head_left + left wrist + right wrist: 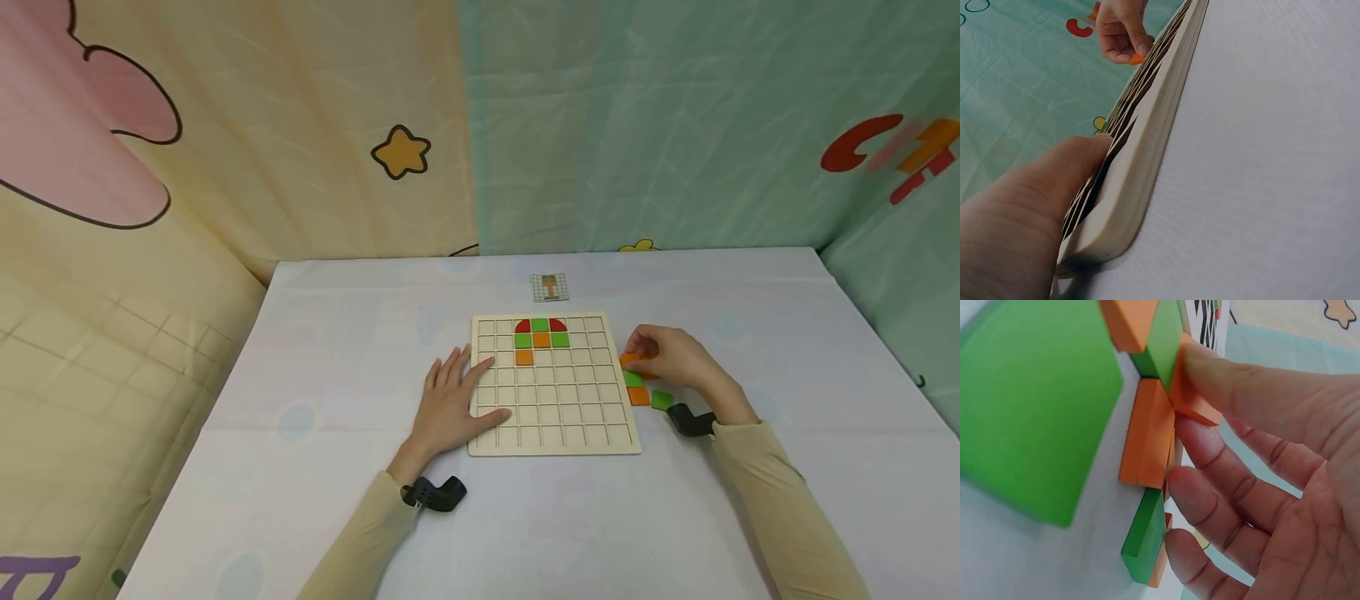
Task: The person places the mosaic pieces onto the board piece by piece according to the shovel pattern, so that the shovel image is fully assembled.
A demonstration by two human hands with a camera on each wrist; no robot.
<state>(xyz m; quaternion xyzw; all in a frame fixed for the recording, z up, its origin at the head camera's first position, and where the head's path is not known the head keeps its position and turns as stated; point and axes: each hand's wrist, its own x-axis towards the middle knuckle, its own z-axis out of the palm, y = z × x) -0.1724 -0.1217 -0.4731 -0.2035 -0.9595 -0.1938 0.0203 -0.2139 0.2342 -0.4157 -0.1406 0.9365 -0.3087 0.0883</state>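
A pale wooden grid board (pixel 577 417) lies on the table. In its upper rows sit two red rounded-corner tiles (pixel 522 327), several green tiles (pixel 559 340) and two orange tiles (pixel 524 357). My left hand (pixel 447 408) rests on the board's left side, fingers spread and thumb across the near-left squares. Just off the board's right edge, my right hand (pixel 675 357) pinches an orange tile (pixel 1194 400) between thumb and index finger. Around it are loose tiles, among them a green tile (pixel 662 400) and an orange tile (pixel 638 396).
A small card (pixel 551 287) printed with a grid and a coloured figure lies beyond the board. White cloth covers the table (pixel 337 350). Patterned curtains (pixel 300 125) stand behind and at both sides. Each wrist carries a black camera mount (pixel 442 493).
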